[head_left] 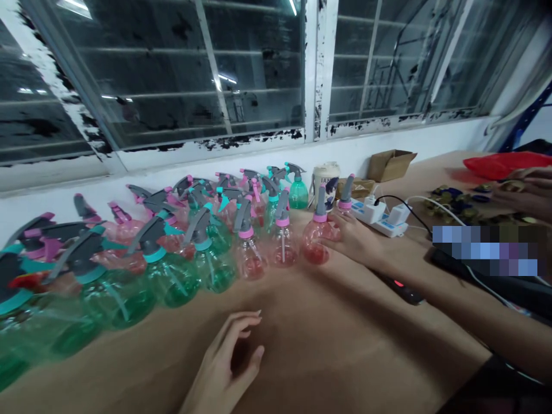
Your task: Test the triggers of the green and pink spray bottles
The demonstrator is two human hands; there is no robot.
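My left hand [235,353] hovers over the brown tabletop [302,333] in the foreground, fingers loosely curved and apart, holding nothing. Farther off, my right hand [356,236] has its fingers around the side of a clear pink spray bottle [317,244] with a grey trigger head and pink collar. Behind that hand rises another grey and pink spray head [345,192]; its bottle is mostly hidden. To the left stand two more pink spray bottles [284,247] [250,256], then a row of green spray bottles [172,282] with turquoise collars.
Along the wall are more spray bottles, a paper cup [325,178] and an open cardboard box [390,165]. A white power strip [388,221] with chargers lies beyond my right hand; a dark pen-like object [403,289] lies near my forearm. At right, another person's hand [528,192] is beside small brass-coloured parts [452,204].
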